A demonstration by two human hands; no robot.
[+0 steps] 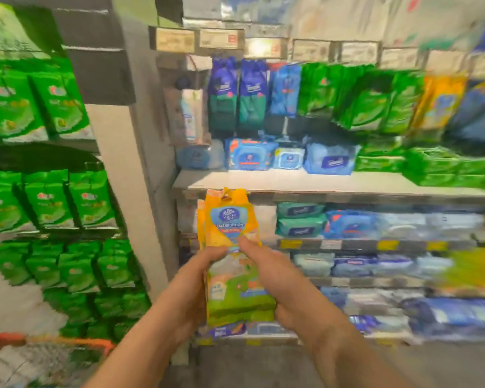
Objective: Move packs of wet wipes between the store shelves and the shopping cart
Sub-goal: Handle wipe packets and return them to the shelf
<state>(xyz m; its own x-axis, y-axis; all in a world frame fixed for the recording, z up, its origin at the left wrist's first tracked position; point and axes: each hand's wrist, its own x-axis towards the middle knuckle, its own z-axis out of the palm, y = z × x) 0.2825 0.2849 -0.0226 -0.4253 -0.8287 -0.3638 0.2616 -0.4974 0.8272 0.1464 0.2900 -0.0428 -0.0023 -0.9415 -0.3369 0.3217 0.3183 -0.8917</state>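
I hold a tall yellow-and-green bundle of wet wipe packs [230,219] upright in front of the shelves. My left hand [192,284] grips its left edge and my right hand [277,278] grips its right edge, both thumbs pressed on the front. Behind the bundle runs a white shelf [305,182] with blue wipe packs [249,154] on it. Purple, blue, green and yellow packs hang above that shelf. The shopping cart [67,341], with an orange rim, sits at the lower left.
Green packs [51,200] fill the hooks on the left rack. A grey pillar [123,191] separates that rack from the shelves. Lower shelves at the right hold blue and teal packs [300,219]. The grey floor lies below.
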